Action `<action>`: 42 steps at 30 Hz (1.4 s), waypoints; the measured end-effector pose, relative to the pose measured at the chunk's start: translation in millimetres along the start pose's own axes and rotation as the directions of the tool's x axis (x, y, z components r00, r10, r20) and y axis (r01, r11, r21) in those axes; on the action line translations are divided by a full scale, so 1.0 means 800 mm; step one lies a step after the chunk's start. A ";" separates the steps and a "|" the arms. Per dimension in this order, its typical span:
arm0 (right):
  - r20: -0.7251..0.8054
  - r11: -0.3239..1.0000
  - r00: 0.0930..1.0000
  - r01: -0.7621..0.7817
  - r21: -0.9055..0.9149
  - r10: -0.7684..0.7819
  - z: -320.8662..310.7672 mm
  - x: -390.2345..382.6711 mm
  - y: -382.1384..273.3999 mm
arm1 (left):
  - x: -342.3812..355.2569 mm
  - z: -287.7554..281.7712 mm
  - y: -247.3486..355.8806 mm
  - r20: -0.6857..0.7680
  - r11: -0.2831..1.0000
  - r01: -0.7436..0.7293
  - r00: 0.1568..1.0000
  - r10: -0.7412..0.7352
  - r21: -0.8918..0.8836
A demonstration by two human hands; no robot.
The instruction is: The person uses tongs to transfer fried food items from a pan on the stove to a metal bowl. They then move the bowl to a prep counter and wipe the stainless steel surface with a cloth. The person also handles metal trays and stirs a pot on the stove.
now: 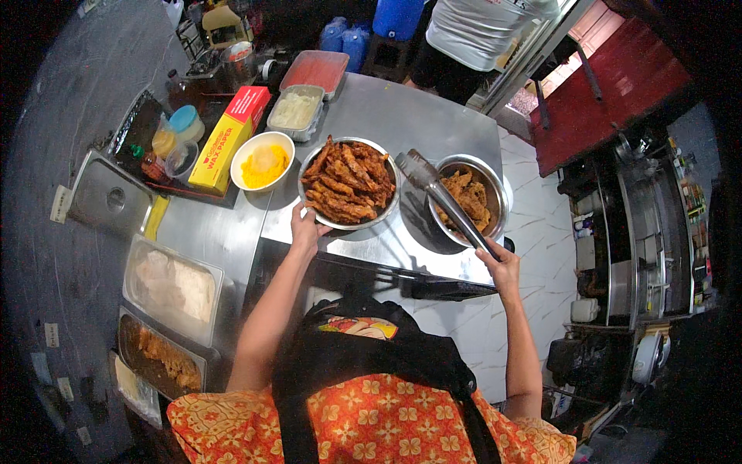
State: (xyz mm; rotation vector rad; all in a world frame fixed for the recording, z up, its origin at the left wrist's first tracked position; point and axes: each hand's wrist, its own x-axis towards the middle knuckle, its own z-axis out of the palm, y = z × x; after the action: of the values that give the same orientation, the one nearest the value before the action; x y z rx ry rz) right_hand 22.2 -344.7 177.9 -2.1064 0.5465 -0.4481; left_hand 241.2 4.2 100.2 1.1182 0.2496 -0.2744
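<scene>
My left hand [306, 229] is closed on the near left rim of a metal bowl [366, 226] heaped with dark glazed fried strips [348, 182]. In my right hand [502, 263] is a pair of metal tongs [456, 209], gripped near the handle end. The tongs slant up and left across a second metal bowl [501, 203], and their head is over the gap between the two bowls. Crisp brown fried pieces [471, 197] lie in this right bowl. Nothing shows clearly in the tongs' jaws.
Left of the bowls stand a white bowl [264, 185] of yellow food, a wax paper box [210, 172] and a tub of pale shreds [295, 110]. Metal pans of flour [199, 298] and breaded pieces [171, 362] sit at lower left. Another person [483, 35] stands beyond the steel table [386, 100].
</scene>
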 end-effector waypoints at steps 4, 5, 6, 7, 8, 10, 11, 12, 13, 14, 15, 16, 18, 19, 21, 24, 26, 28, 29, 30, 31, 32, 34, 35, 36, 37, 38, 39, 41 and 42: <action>0.065 0.920 0.974 -0.225 0.322 0.215 0.002 -0.013 -0.032 | 0.037 0.025 0.003 -0.016 1.000 -0.008 1.000 0.008 -0.012; 0.096 0.869 0.967 -0.253 0.425 0.235 0.003 -0.017 -0.032 | 0.052 0.024 0.003 -0.019 1.000 -0.001 1.000 0.001 0.002; 0.127 0.807 0.960 -0.279 0.521 0.250 0.005 -0.021 -0.034 | 0.067 0.024 0.003 -0.022 1.000 0.006 1.000 -0.006 0.017; 0.144 0.788 0.959 -0.284 0.546 0.246 0.004 -0.025 -0.036 | 0.085 0.024 -0.002 -0.019 0.998 -0.009 1.000 0.010 0.060; 0.146 0.738 0.956 -0.290 0.609 0.256 0.002 -0.031 -0.036 | 0.092 0.033 0.002 -0.011 0.999 0.001 1.000 0.000 0.043; 0.154 0.626 0.952 -0.292 0.723 0.266 -0.004 -0.043 -0.036 | 0.104 0.051 0.011 -0.021 0.997 0.010 1.000 -0.008 0.080; 0.157 0.571 0.962 -0.261 0.778 0.225 -0.007 -0.048 -0.034 | 0.113 0.056 0.014 -0.008 0.997 0.023 1.000 -0.022 0.078; 0.140 0.576 0.969 -0.235 0.783 0.205 -0.012 -0.052 -0.032 | 0.119 0.062 0.018 0.005 0.997 0.021 1.000 -0.021 0.080; 0.122 0.578 0.975 -0.210 0.789 0.188 -0.017 -0.056 -0.028 | 0.129 0.069 0.019 0.020 0.996 0.019 1.000 -0.021 0.084; 0.107 0.580 0.980 -0.185 0.793 0.167 -0.021 -0.059 -0.029 | 0.139 0.072 0.020 0.032 0.996 0.015 0.999 -0.018 0.086; 0.080 0.596 0.976 -0.188 0.781 0.203 -0.024 -0.062 -0.033 | 0.148 0.073 0.020 0.063 0.997 -0.038 0.997 0.034 0.068; 0.041 0.624 0.976 -0.168 0.763 0.212 -0.025 -0.066 -0.031 | 0.155 0.080 0.021 0.062 0.996 -0.029 0.998 0.024 0.085; -0.035 0.677 0.973 -0.131 0.724 0.226 -0.029 -0.075 -0.026 | 0.167 0.094 0.024 0.059 0.993 -0.012 0.998 0.005 0.119; -0.047 0.692 0.968 -0.140 0.709 0.245 -0.033 -0.079 -0.023 | 0.173 0.098 0.025 0.057 0.989 -0.018 0.998 0.010 0.145; -0.115 0.747 0.968 -0.094 0.658 0.223 -0.036 -0.082 -0.019 | 0.183 0.110 0.021 0.012 0.996 -0.012 1.000 0.011 0.083; -0.139 0.773 0.964 -0.092 0.628 0.227 -0.039 -0.086 -0.012 | 0.197 0.098 0.002 0.027 1.000 -0.009 1.000 0.009 0.015; -0.171 0.786 0.952 -0.100 0.610 0.254 -0.046 -0.094 0.001 | 0.177 0.114 -0.028 0.038 0.997 0.072 0.997 -0.071 -0.011; -0.136 0.788 0.972 -0.068 0.612 0.190 -0.036 -0.083 0.004 | 0.179 0.050 -0.068 0.183 0.999 -0.043 0.982 0.044 -0.013; -0.155 0.806 0.965 -0.085 0.585 0.213 -0.039 -0.086 0.014 | 0.147 0.078 -0.095 0.185 0.987 -0.009 0.983 -0.021 0.160; -0.173 0.821 0.957 -0.098 0.562 0.232 -0.045 -0.089 0.020 | 0.117 0.101 -0.111 0.258 0.950 -0.009 0.963 -0.076 0.312; -0.163 0.798 0.955 -0.105 0.593 0.246 -0.040 -0.088 0.027 | 0.094 0.108 -0.126 0.280 0.930 0.012 0.952 -0.123 0.367; -0.145 0.761 0.952 -0.118 0.638 0.269 -0.040 -0.088 0.027 | 0.058 0.131 -0.137 0.260 0.938 0.093 0.947 -0.187 0.333; -0.116 0.732 0.952 -0.136 0.668 0.283 -0.035 -0.083 0.040 | -0.004 0.166 -0.134 0.430 0.924 0.173 0.845 -0.317 0.341; -0.084 0.715 0.952 -0.161 0.681 0.295 -0.033 -0.080 0.038 | -0.025 0.179 -0.136 0.451 0.918 0.223 0.817 -0.359 0.327; -0.070 0.702 0.955 -0.160 0.694 0.287 -0.031 -0.077 0.036 | -0.042 0.191 -0.138 0.472 0.909 0.276 0.785 -0.400 0.312; -0.058 0.701 0.954 -0.175 0.691 0.296 -0.031 -0.075 0.037 | -0.058 0.207 -0.136 0.491 0.901 0.287 0.762 -0.421 0.326; -0.042 0.699 0.953 -0.190 0.690 0.301 -0.030 -0.074 0.038 | -0.069 0.217 -0.135 0.506 0.893 0.296 0.743 -0.438 0.338; -0.023 0.674 0.955 -0.191 0.713 0.295 -0.027 -0.072 0.042 | -0.070 0.223 -0.142 0.545 0.899 0.266 0.723 -0.425 0.348; -0.009 0.695 0.960 -0.196 0.691 0.280 -0.027 -0.073 0.052 | -0.081 0.242 -0.145 0.513 0.893 0.235 0.750 -0.418 0.384; -0.010 0.712 0.963 -0.191 0.676 0.268 -0.027 -0.073 0.057 | -0.085 0.247 -0.145 0.494 0.893 0.222 0.768 -0.408 0.391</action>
State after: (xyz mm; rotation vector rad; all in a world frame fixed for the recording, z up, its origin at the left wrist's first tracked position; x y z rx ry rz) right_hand -47.5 -351.3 145.3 -1.2983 0.5917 -0.5220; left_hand 150.0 -216.7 107.1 1.2497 -0.1493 -0.9696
